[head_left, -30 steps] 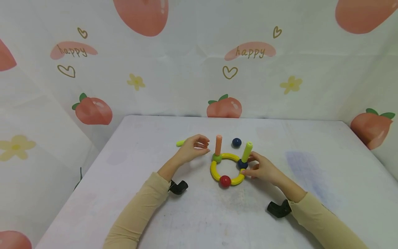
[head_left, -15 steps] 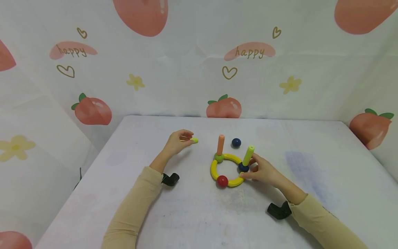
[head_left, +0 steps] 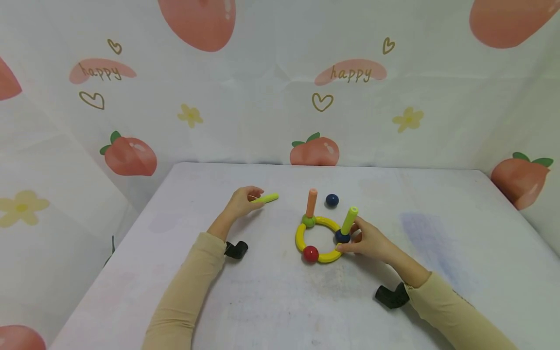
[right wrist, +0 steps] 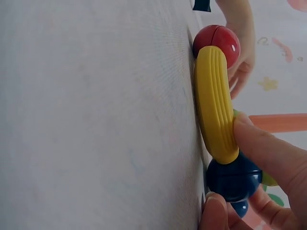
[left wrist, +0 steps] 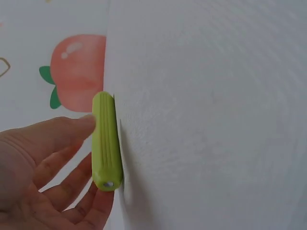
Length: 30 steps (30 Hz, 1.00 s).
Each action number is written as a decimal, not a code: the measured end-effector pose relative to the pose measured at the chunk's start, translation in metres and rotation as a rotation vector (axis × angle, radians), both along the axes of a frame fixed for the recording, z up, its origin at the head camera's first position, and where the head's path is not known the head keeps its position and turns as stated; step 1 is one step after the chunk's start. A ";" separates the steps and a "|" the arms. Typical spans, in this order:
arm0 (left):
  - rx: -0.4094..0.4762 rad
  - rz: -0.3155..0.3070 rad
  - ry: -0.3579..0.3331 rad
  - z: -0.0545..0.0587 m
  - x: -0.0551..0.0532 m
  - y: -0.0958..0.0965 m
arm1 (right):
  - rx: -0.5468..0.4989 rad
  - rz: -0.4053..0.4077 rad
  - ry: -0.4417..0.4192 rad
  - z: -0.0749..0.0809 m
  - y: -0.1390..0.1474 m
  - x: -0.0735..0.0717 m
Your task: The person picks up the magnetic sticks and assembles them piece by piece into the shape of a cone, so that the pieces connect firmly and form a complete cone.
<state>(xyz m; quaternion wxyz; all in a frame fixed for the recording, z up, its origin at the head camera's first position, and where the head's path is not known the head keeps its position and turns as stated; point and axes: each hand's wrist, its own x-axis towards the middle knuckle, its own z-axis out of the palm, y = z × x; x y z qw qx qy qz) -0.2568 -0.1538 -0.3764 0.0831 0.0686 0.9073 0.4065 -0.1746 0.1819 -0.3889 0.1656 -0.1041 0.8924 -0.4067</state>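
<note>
My left hand (head_left: pixel 242 203) pinches a loose lime-green rod (left wrist: pixel 106 143) between thumb and fingers, low over the table. A small metallic spot shows in the rod's near end. To the right lies a ring of yellow curved bars (head_left: pixel 300 238) joined by a red ball (head_left: pixel 310 254), a green ball (head_left: pixel 308 221) and a dark blue ball (head_left: pixel 342 237). An orange rod (head_left: pixel 311 203) stands on the green ball; another lime rod (head_left: pixel 349 221) stands, slightly tilted, on the blue one. My right hand (head_left: pixel 369 240) grips the ring there, thumb on a yellow bar (right wrist: pixel 214 100), fingers around the blue ball.
A second dark blue ball (head_left: pixel 332 200) lies loose behind the ring. Black wrist-camera mounts (head_left: pixel 236 250) hang beneath both sleeves. The white table (head_left: pixel 280 306) ends at a printed fabric backdrop (head_left: pixel 245 97).
My left hand has moved left, away from the orange rod, and taken hold of the loose lime rod. The ring has turned slightly under my right hand, which keeps its grip.
</note>
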 end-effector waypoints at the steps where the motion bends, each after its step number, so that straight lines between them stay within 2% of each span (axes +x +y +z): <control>1: -0.019 -0.004 -0.010 0.000 0.000 0.000 | 0.003 -0.002 -0.002 0.000 0.000 0.000; 6: -0.065 -0.023 -0.029 -0.001 0.000 -0.002 | 0.016 -0.006 -0.003 0.000 -0.001 -0.001; 11: -0.057 -0.030 -0.031 -0.001 0.000 -0.002 | 0.022 -0.002 0.010 -0.001 0.000 -0.002; 17: 0.007 -0.043 -0.069 -0.002 0.002 0.001 | 0.029 0.008 0.027 -0.002 0.000 -0.002; 23: 0.066 -0.066 -0.079 -0.001 0.007 0.008 | 0.055 0.011 0.048 -0.002 -0.001 -0.002; 27: 0.110 -0.087 -0.104 0.002 0.013 0.016 | 0.062 0.012 0.052 -0.002 -0.002 0.000; 30: 0.145 -0.126 -0.103 0.001 0.017 0.022 | 0.066 0.014 0.060 -0.002 -0.003 0.001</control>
